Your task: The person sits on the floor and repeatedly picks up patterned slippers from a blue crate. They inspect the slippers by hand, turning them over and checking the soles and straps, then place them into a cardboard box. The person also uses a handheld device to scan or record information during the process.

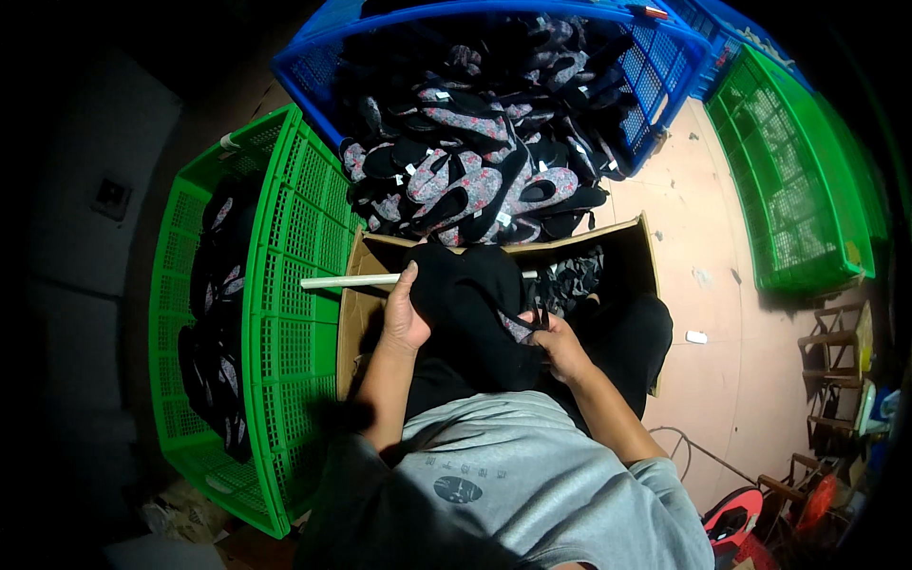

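My right hand (560, 348) is closed on a cloth slipper (516, 329), dark with a grey-and-pink floral patch showing by the fingertips. Much of the slipper merges with black fabric over my lap, so its outline is unclear. My left hand (407, 318) is at the left side of that black fabric, thumb up and its fingers mostly hidden. By the thumb tip, a pale rod (348, 281) juts out to the left over the rim of an open cardboard box (353, 318). Inside the box, beyond my right hand, lie dark patterned fabric pieces (575, 280).
A blue crate (655, 71) ahead overflows with black and floral slippers (465, 195). To the left, a green crate (294, 256) holds more dark slippers. Green crates (774, 171) stand at the far right, and wooden frames (836, 351) and a red-and-black object (733, 521) at the lower right.
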Demonstrator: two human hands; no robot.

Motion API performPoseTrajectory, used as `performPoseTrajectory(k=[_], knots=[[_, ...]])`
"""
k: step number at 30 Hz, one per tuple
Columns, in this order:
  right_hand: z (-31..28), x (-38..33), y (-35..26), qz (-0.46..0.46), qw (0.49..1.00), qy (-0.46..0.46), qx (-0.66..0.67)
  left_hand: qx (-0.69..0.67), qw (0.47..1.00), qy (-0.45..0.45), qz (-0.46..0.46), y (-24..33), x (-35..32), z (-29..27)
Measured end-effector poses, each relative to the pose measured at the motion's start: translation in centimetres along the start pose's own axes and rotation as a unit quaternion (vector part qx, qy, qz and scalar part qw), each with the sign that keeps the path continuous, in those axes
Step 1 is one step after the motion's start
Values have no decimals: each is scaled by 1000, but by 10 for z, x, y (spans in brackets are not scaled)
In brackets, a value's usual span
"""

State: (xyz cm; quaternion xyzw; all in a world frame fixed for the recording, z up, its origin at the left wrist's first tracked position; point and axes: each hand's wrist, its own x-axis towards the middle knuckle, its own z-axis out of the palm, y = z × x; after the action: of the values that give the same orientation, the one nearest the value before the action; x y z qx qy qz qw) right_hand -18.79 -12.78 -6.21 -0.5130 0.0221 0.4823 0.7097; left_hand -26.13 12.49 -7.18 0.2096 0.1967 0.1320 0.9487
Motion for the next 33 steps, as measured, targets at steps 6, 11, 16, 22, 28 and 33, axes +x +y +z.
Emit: performPoseTrajectory(k=[6, 11, 16, 22, 28, 33], knots=[[-13, 0, 9, 66, 997, -23, 33, 0, 996, -94, -2, -14, -2, 20], [-13, -1, 13, 78, 996, -28, 22, -11, 998, -62, 28, -17, -5, 19], [-16, 4, 20, 50, 995, -64, -53, 14, 995, -79, 53, -12, -10, 22], [-14, 12, 13, -87, 976, -132, -150, 96, 988, -97, 76, -21, -22, 46], [14, 31, 21, -284, 934, 30, -216, 159, 980, -114, 25, -50, -32, 60], [20, 41, 25, -377, 867, 165, -280, 264, 961, -81, 21, -53, -35, 76]])
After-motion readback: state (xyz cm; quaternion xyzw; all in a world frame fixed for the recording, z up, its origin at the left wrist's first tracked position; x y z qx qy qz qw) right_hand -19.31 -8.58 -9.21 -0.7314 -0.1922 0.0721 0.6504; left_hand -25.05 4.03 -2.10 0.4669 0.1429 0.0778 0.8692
